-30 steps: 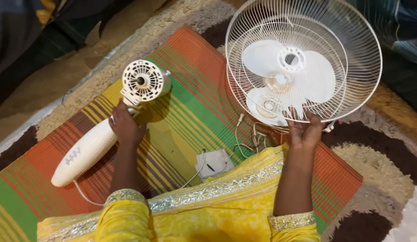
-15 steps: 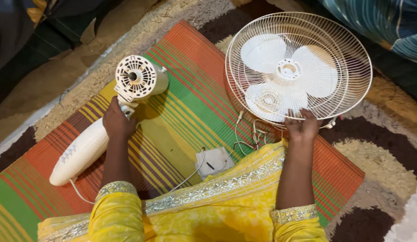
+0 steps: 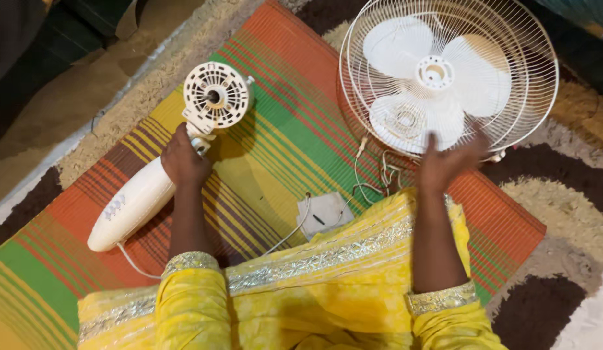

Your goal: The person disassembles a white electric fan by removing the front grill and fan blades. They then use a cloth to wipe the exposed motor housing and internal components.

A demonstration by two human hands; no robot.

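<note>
Striped mat [image 3: 275,155] over shaggy rug [image 3: 554,207] on the floor. Left hand [image 3: 183,162], fingers closed, grips the fan body [image 3: 155,181] at its neck. Right hand [image 3: 447,162], blurred, fingers spread open, just below the fan cage [image 3: 522,65]. Small white box [image 3: 324,212] between; mat's far edge free.

Open striped mat [image 3: 275,149] lies between the motor [image 3: 214,100] and the cage [image 3: 447,78]; loose wires [image 3: 373,181] clutter the mat just below the cage.
</note>
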